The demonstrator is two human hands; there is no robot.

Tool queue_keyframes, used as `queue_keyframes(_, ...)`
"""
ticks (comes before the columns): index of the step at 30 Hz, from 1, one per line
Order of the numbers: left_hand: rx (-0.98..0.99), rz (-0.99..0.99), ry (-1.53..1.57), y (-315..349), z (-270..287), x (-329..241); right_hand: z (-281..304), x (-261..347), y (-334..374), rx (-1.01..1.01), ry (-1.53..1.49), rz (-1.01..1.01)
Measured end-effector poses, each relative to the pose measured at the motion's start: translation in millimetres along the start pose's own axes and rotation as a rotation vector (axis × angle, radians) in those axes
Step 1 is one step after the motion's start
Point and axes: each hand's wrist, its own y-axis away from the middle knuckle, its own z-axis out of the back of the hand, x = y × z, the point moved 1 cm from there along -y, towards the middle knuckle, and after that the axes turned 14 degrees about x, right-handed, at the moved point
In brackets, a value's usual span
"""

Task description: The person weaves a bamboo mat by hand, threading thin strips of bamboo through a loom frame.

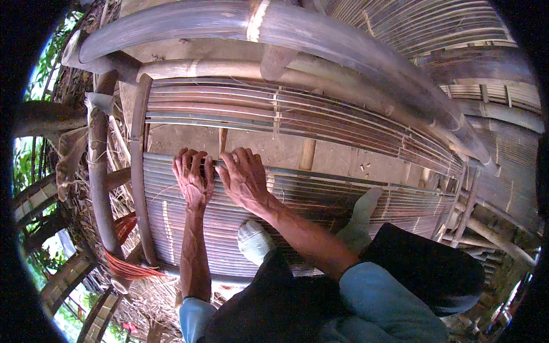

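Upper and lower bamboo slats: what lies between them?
In the head view, the gap between the upper slats and lower slats shows brown ground and part of a bamboo pole.

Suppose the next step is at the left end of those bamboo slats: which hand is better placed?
Probably the left hand: on the lower slatted panel's far edge, it is nearer the left side post. The right hand sits beyond it, farther from that post.

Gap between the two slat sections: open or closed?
Open. Brown ground shows between the far slats and near slats; the left hand and right hand are at the near slats' far edge.
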Motion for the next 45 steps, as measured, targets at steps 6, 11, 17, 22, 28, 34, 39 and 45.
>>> queue_keyframes(6, 0.014, -0.025, 0.028, -1.9, 1.8, -1.9, -11.7, -13.9, 1.7, 0.031, 0.022, -0.080)
queue_keyframes(11, 0.063, -0.044, -0.011, -3.6, -0.1, -1.9, -11.5, -23.7, 7.8, 0.068, -0.034, -0.120)
queue_keyframes(17, -0.050, 0.013, 0.027, 2.0, 12.8, -7.3, -4.9, -35.2, 11.5, 0.183, -0.131, -0.080)
queue_keyframes(22, -0.151, -0.023, 0.132, 31.1, 3.5, -15.4, 1.3, -69.2, 3.3, 0.506, -0.194, -0.105)
queue_keyframes(28, -0.169, 0.051, 0.063, 40.6, 1.6, -15.9, 6.9, -70.0, -10.2, 0.574, -0.305, -0.047)
queue_keyframes(34, 0.151, 0.148, -0.092, 43.9, 18.0, -28.4, 3.7, -74.3, -9.2, 0.560, -0.397, -0.090)
queue_keyframes(39, 0.409, 0.233, 0.339, 93.9, 62.0, 21.6, 12.9, -61.9, -13.2, 0.675, -0.442, -0.156)
queue_keyframes(45, 0.235, 0.766, 0.885, 144.0, 174.7, 78.6, 14.9, -73.2, -14.3, 0.616, -0.545, -0.188)
